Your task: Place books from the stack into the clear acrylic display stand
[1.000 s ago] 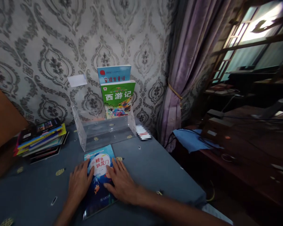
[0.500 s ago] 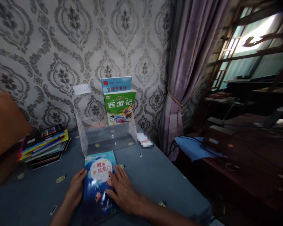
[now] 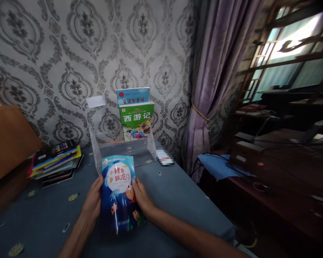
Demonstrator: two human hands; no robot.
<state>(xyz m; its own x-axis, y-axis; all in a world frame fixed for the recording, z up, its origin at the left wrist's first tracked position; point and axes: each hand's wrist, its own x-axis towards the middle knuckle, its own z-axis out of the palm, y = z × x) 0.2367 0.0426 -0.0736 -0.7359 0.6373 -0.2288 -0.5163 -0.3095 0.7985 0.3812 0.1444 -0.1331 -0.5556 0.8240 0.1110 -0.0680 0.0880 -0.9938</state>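
Observation:
I hold a blue children's book (image 3: 119,195) with fish on its cover, raised off the table and tilted toward me. My left hand (image 3: 93,200) grips its left edge and my right hand (image 3: 141,197) grips its right edge. Just beyond it stands a clear acrylic book stand (image 3: 97,159) against the wall. In the stand lean a green-covered book (image 3: 136,120) and, behind it, a light blue book (image 3: 133,95).
A stack of several books (image 3: 55,161) lies at the left on the blue-grey tablecloth (image 3: 174,190). An orange-brown board (image 3: 8,139) stands far left. A purple curtain (image 3: 212,82) hangs right of the table, with a dark wooden desk (image 3: 285,168) beyond.
The blue book lay flat on the table under both palms; now both hands grip its side edges and it is lifted upright, closer to the stand.

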